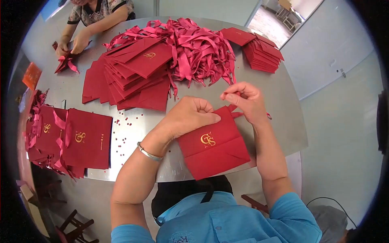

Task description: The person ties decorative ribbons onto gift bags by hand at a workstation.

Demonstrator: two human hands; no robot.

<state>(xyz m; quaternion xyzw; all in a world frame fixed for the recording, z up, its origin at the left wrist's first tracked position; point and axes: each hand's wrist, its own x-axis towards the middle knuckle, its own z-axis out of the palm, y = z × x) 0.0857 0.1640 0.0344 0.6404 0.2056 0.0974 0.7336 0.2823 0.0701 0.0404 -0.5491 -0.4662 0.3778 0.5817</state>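
Threading a ribbon handle into a flat dark-red paper gift bag with a gold "GS" logo (214,146), lying folded at the near edge of the round grey metal tabletop (283,117), bottom fold hanging slightly past the rim. Left hand (189,117) closed down on the bag's upper left corner, fingers curled over the top edge, pinning it flat; silver bangle (148,152) on that wrist. Right hand (245,100) shut in a pinch on a thin dark-red satin ribbon end (232,108) right at the bag's top right corner. Best done by keeping the left hand pressed close to the hole so the paper does not buckle, pulling the ribbon straight and slow, gripping near the tip. Hole itself hidden behind the fingers, probably at the top edge. Bag: matte card-like paper, crisp crease across the middle, clean and uncreased otherwise. Beyond it, a loose heap of dark-red ribbons (194,48), a fanned pile of flat red bags (133,77), a neat stack of red bags (259,50) far right, finished bags with ribbon handles (87,139) at left, small red punch-out dots (127,125) scattered. Another person's hands (73,43) busy at the far left edge.
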